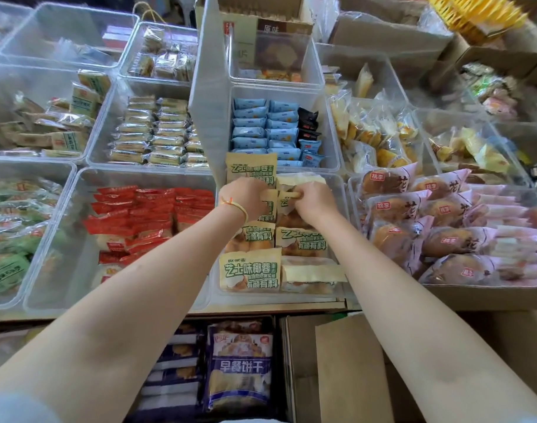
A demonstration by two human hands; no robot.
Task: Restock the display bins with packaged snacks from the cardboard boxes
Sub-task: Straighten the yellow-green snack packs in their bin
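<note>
Snack packets in tan wrappers (249, 271) are lying in two columns inside the clear centre bin (337, 190), and every place below is being told from that bin. Far to its left, green packets (4, 239) are filling a bin at the frame edge. Just left of it, red packets (139, 215) are lying in a bin that is touching its wall. Behind that one, pale yellow bars (157, 135) are sitting in neat rows.

Over the middle of the centre bin, the left hand (246, 198), with a yellow band (235, 206) on its wrist, is curling its fingers onto a tan packet (251, 170) standing at the bin's far end. The right hand (314, 203), just beside it, is pinching another tan packet (288, 198) by its top edge. Both forearms are reaching in from the near side.

Directly behind the centre bin, blue packets (261, 129) are standing in rows with a few black packets (307, 122) beside them. To its right, pink-wrapped buns (413, 227) are piling up in the neighbouring bin. Below it, nearer the person, an open cardboard box (337, 361) is standing next to a purple biscuit bag (239, 364).
</note>
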